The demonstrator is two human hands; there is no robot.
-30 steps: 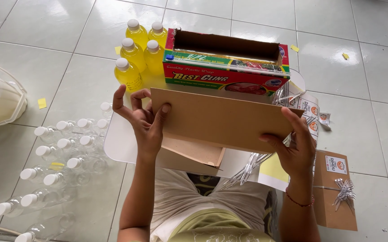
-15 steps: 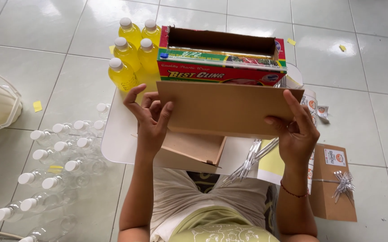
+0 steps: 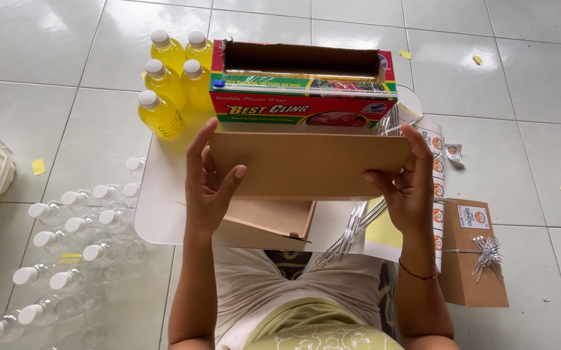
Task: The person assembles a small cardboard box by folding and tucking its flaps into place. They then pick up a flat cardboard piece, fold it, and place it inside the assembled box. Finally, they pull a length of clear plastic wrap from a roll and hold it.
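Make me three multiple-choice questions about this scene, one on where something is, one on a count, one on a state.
1. Where do the yellow bottles stand?
A. left of the cling wrap box
B. on the gift box
C. in a hand

2. How many yellow bottles show?
A. two
B. five
C. nine

3. How is the brown cardboard piece held?
A. lying flat on the tray
B. by the left hand and right hand, one at each end
C. by one hand

Answers: 1 A, they cluster at its left end. 2 B, five white caps show. 3 B, fingers wrap both ends.
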